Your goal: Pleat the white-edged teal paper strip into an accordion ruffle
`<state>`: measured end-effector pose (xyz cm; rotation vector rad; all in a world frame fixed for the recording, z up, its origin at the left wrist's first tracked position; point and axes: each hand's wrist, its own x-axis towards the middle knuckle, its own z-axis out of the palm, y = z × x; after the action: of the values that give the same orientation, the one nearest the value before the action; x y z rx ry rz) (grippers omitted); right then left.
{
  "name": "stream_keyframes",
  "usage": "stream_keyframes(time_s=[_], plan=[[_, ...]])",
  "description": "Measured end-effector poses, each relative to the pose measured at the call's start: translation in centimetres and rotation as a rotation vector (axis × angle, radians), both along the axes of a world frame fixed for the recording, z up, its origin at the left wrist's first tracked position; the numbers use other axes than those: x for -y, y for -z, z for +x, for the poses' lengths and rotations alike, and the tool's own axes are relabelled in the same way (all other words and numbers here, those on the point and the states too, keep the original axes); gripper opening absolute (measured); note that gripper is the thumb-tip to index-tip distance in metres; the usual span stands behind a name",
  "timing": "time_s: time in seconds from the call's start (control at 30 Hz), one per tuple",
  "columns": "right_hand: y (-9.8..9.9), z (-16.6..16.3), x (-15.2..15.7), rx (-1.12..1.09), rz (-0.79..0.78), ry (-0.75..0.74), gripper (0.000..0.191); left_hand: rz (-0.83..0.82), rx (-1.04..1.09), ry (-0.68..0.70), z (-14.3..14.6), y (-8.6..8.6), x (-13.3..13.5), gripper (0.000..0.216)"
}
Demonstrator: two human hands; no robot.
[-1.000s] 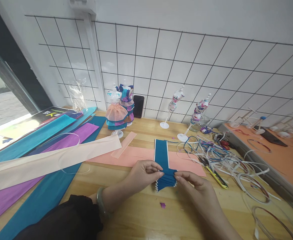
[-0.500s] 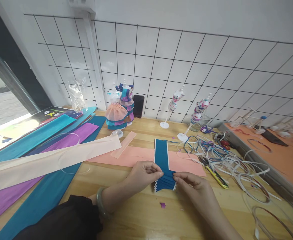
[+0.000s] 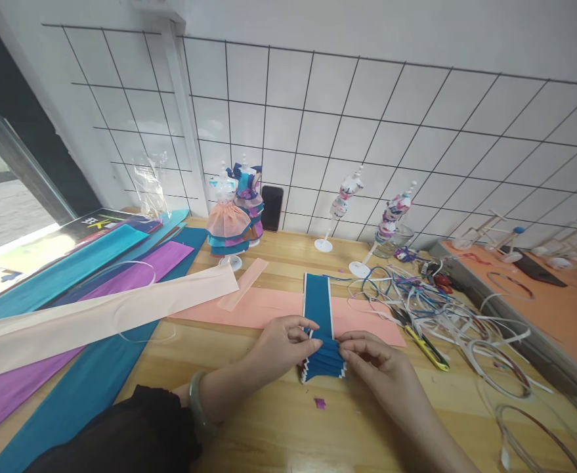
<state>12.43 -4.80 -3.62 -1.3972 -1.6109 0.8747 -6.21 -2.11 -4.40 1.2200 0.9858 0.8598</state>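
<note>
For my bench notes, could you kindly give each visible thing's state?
White-edged blue strip: near end pleated, far end flat
Left hand: touching its left edge
Right hand: pinching its right edge
Long pink strip: flat, partly covered
Phone: upright, screen dark
Peach-skirted mannequin: standing
Ribbons: tangled
Yellow-handled tool: lying down

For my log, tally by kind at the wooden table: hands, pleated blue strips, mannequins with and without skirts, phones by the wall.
Hands (left hand, right hand): 2
Pleated blue strip: 1
Mannequins with skirts: 2
Mannequins without skirts: 2
Phone: 1
Total: 8
</note>
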Motion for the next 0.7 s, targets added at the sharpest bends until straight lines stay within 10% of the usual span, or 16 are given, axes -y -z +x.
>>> stream_keyframes(time_s=[0.7], plan=[[0.17,-0.08,0.07,0.027,0.008,0.033,0.02,-0.047,0.001,0.007,0.02,-0.29,-0.05,0.036]])
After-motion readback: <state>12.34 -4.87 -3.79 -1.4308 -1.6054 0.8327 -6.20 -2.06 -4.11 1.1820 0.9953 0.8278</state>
